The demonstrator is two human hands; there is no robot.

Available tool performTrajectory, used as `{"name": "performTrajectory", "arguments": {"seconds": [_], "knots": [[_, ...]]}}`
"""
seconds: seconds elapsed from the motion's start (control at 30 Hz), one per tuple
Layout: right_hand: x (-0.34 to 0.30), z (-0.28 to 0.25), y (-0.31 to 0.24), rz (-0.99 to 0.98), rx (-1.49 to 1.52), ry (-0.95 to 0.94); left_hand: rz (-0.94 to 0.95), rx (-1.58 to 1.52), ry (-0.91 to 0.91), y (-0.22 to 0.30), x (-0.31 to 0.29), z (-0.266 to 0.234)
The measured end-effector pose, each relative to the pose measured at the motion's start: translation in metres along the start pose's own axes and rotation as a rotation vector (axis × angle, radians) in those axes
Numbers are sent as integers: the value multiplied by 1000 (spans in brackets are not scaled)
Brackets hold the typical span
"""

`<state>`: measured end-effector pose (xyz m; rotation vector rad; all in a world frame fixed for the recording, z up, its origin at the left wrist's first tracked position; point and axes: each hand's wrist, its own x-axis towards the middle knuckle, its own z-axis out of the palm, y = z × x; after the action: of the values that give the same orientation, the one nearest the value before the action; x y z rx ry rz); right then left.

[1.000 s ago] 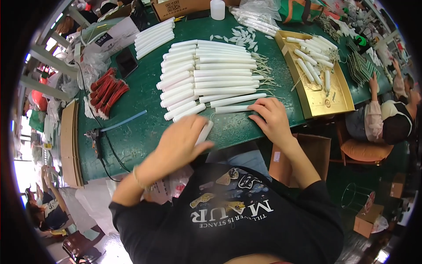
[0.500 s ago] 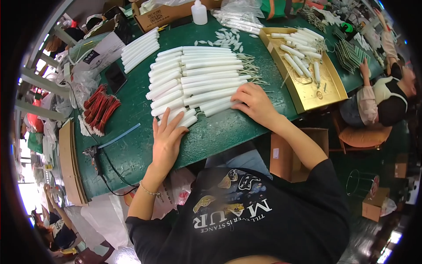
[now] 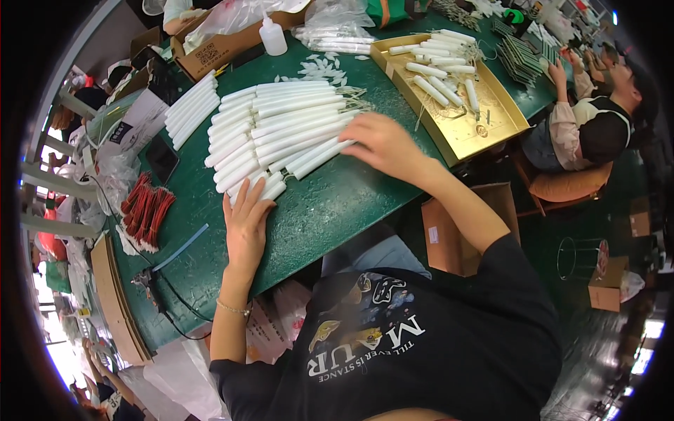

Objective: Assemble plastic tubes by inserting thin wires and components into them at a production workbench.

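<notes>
Fingers parted and thumb held away, a worker's left hand [image 3: 246, 221] lies over the nearest of the white tubes [image 3: 298, 114], at the seven o'clock edge of the cluster. The right hand [image 3: 382, 144], at three o'clock, curls its fingers at the right end of the nearest tube; motion blur makes it impossible to tell whether they pinch it. The tubes lie side by side in two adjoining columns on a green table [image 3: 316, 203], with thin leads fanning from their right ends.

From the cluster's middle, small white pointed pieces [image 3: 324, 72] scatter at one o'clock and a white squeeze bottle [image 3: 274, 41] stands at twelve. Another row of white tubes [image 3: 192, 109] lies between nine and ten, a dark flat slab [image 3: 163, 160] between eight and nine, and bundled red wires [image 3: 147, 210] at eight. A glue gun [image 3: 151, 288] rests at seven, near a blue strip [image 3: 181, 247]. Between two and three, a gold tray [image 3: 502, 119] holds more tubes; beyond it, at three, sits another person [image 3: 565, 137].
</notes>
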<state>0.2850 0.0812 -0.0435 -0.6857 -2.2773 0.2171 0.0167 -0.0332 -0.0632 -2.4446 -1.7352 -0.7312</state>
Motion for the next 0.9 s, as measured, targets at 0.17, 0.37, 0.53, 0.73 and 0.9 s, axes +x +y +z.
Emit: {"name": "performTrajectory", "arguments": {"seconds": [0.17,0.37,0.53,0.73,0.9], "knots": [[-23,-109,66,552,-416,301,18,119,-35,14,-5,-7],[-82,-163,147,999,-665,-154,-16,135,-49,19,-5,-9],[-92,-165,142,1032,-493,-267,-16,113,-54,17,-4,-5],[-62,-202,87,659,-439,702,-10,119,-32,18,-6,-7],[-30,-190,17,390,136,910,35,110,132,30,-3,-18]]}}
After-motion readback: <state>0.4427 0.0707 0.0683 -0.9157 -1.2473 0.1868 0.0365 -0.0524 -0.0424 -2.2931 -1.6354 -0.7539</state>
